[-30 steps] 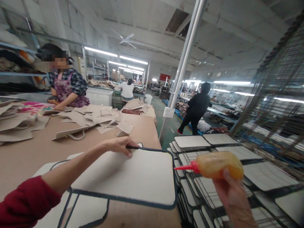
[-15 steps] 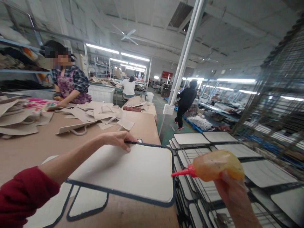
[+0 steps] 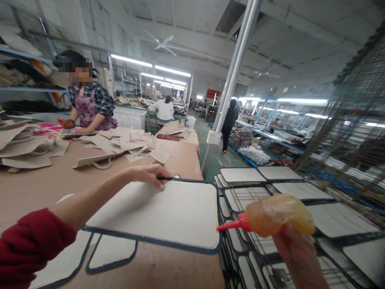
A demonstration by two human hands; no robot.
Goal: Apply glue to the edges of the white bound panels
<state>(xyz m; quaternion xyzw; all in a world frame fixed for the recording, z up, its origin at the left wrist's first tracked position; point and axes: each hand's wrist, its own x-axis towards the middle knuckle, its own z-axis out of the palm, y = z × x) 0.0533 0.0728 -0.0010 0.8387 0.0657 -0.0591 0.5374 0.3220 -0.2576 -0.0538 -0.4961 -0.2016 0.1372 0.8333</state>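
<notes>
A cream panel with a dark blue border (image 3: 156,214) is tilted above the table, its far edge pinched in my left hand (image 3: 147,174). My right hand (image 3: 296,245) is wrapped round a squeeze bottle (image 3: 276,214) of amber liquid with a red nozzle. The nozzle tip meets the panel's right border, where a thin yellowish line runs along the inner edge. Beneath the held panel, more dark-edged panels (image 3: 112,253) lie on the table.
Wire racks of similar panels (image 3: 325,218) stand on the right. Beige cut pieces with handles (image 3: 120,140) cover the table's far side, where a co-worker (image 3: 92,104) handles material. A metal post (image 3: 228,80) rises beyond the table; a person in black (image 3: 229,124) is behind it.
The bottle's nozzle has moved slightly down the panel's right border. My left hand keeps its grip. The person in black has gone farther away, and the co-worker's hand has lifted something red.
</notes>
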